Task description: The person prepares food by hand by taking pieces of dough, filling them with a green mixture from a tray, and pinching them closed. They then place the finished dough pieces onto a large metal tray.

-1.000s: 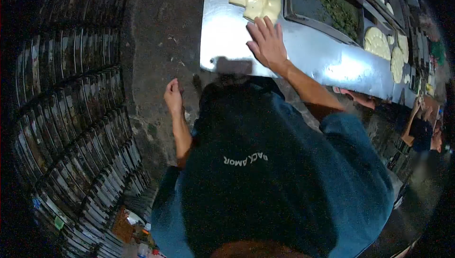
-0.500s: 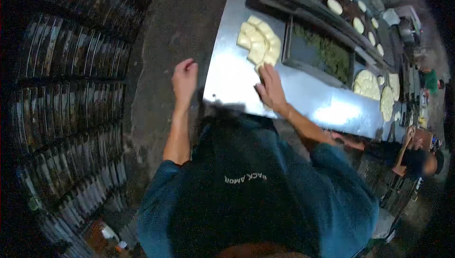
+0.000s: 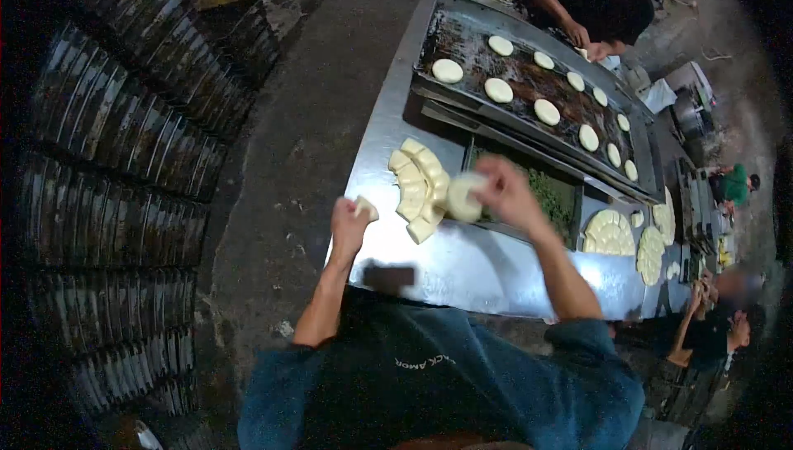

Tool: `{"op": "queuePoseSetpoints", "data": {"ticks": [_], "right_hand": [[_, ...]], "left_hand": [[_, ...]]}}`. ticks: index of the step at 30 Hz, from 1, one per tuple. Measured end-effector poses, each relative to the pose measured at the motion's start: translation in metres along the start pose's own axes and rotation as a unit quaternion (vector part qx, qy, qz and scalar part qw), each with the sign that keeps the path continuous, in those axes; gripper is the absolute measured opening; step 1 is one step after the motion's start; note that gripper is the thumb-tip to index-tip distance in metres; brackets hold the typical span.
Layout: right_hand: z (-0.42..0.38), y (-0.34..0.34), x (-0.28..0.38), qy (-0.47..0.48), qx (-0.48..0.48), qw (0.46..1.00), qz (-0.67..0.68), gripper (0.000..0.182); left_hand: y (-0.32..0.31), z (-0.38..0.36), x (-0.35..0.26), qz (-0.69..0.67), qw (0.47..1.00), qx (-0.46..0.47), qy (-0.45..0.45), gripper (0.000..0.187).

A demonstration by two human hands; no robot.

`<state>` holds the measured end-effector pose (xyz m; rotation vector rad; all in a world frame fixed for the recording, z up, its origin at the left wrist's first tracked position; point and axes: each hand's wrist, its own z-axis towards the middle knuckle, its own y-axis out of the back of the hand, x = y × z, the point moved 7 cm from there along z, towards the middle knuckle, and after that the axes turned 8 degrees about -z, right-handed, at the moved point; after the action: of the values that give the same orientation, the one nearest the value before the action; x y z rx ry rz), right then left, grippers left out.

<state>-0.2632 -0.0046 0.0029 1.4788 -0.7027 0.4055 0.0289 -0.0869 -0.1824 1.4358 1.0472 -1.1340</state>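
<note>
Along the shiny steel table [image 3: 462, 264], a curved row of pale, soft dough pieces [image 3: 420, 190] lies beside a dark griddle [image 3: 462, 45] dotted with flat rounds. Best to lift each piece gently so it keeps its shape. Right hand [image 3: 505, 192], raised, closes loosely round a dough disc [image 3: 462, 198]; left hand [image 3: 349, 223] pinches a small lump [image 3: 366, 209] at the table's edge.

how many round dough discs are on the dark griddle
10 pale round dough discs lie on the long dark griddle: two at its near-left end, one at the top, and seven trailing right toward. Blur at the far end may hide more.
</note>
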Motion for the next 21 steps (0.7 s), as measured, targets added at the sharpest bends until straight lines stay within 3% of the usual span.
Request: {"op": "queuePoseSetpoints", "data": {"ticks": [1, 2, 3, 4, 5, 6, 8, 9, 10, 11, 12, 13, 14, 15, 16, 17, 18, 20, 21], "right_hand": [[0.032, 0.036, 0.018, 0.052, -0.078, 0.994, 0.052, 0.048], [0.073, 0.059, 0.005, 0.05, -0.094, 0.99, 0.096, 0.045], [0.103, 0.089, 0.027, 0.139, -0.151, 0.977, 0.059, 0.038], [0.132, 0.108, 0.035, 0.102, -0.176, 0.975, 0.09, 0.034], [0.174, 0.12, 0.025, 0.179, -0.225, 0.954, 0.081, 0.036], [0.207, 0.12, 0.015, 0.124, -0.245, 0.96, 0.06, 0.038], [0.253, 0.095, 0.006, 0.153, -0.309, 0.927, -0.147, 0.034], [0.311, 0.055, -0.041, 0.107, -0.154, 0.954, -0.233, 0.037], [0.323, 0.026, -0.046, 0.058, 0.008, 0.948, -0.314, 0.04], [0.324, 0.021, -0.042, 0.044, -0.032, 0.956, -0.287, 0.043], [0.323, 0.014, -0.041, 0.025, -0.073, 0.962, -0.262, 0.046], [0.284, 0.021, 0.009, 0.136, -0.181, 0.958, -0.177, 0.042], [0.24, 0.023, 0.058, 0.151, -0.163, 0.972, -0.076, 0.038], [0.206, 0.014, 0.084, 0.162, -0.153, 0.975, -0.023, 0.035], [0.158, 0.005, 0.118, 0.178, -0.08, 0.98, 0.034, 0.035], [0.129, -0.019, 0.128, 0.227, -0.034, 0.973, 0.019, 0.035], [0.101, -0.045, 0.134, 0.185, 0.076, 0.98, 0.007, 0.036], [0.044, -0.077, 0.145, 0.297, 0.066, 0.953, -0.003, 0.029], [0.031, -0.082, 0.143, 0.269, 0.031, 0.962, 0.031, 0.028]], "left_hand": [[0.021, -0.014, 0.013, -0.048, 0.998, -0.028, 0.007, 0.034], [0.038, -0.036, -0.025, -0.042, 0.997, -0.014, 0.059, 0.051], [0.048, -0.051, -0.045, 0.004, 0.998, -0.013, 0.055, 0.049], [0.055, -0.063, -0.052, 0.049, 0.997, -0.013, 0.052, 0.047], [0.056, -0.072, -0.046, 0.168, 0.985, 0.008, -0.027, 0.04], [0.052, -0.077, -0.041, 0.285, 0.953, 0.03, -0.104, 0.033], [0.05, -0.084, -0.051, 0.315, 0.946, 0.007, -0.083, 0.024], [0.051, -0.089, -0.053, 0.322, 0.941, -0.001, -0.108, 0.024], [0.052, -0.094, -0.056, 0.329, 0.935, -0.005, -0.131, 0.024], [0.055, -0.093, -0.048, 0.296, 0.952, 0.011, -0.079, 0.024], [0.057, -0.096, -0.049, 0.299, 0.951, 0.011, -0.077, 0.024], [0.067, -0.095, -0.054, 0.138, 0.989, -0.044, 0.034, 0.024], [0.072, -0.096, -0.049, -0.029, 0.985, -0.092, 0.145, 0.024], [0.07, -0.091, -0.052, -0.19, 0.971, -0.1, 0.102, 0.027], [0.065, -0.084, -0.06, -0.243, 0.963, -0.062, 0.103, 0.034], [0.06, -0.074, -0.083, -0.225, 0.97, -0.046, 0.078, 0.038], [0.053, -0.064, -0.103, -0.205, 0.977, -0.029, 0.053, 0.042], [0.032, -0.048, -0.117, -0.293, 0.955, 0.039, 0.038, 0.045], [0.024, -0.043, -0.126, -0.306, 0.95, 0.057, 0.031, 0.043]]}}
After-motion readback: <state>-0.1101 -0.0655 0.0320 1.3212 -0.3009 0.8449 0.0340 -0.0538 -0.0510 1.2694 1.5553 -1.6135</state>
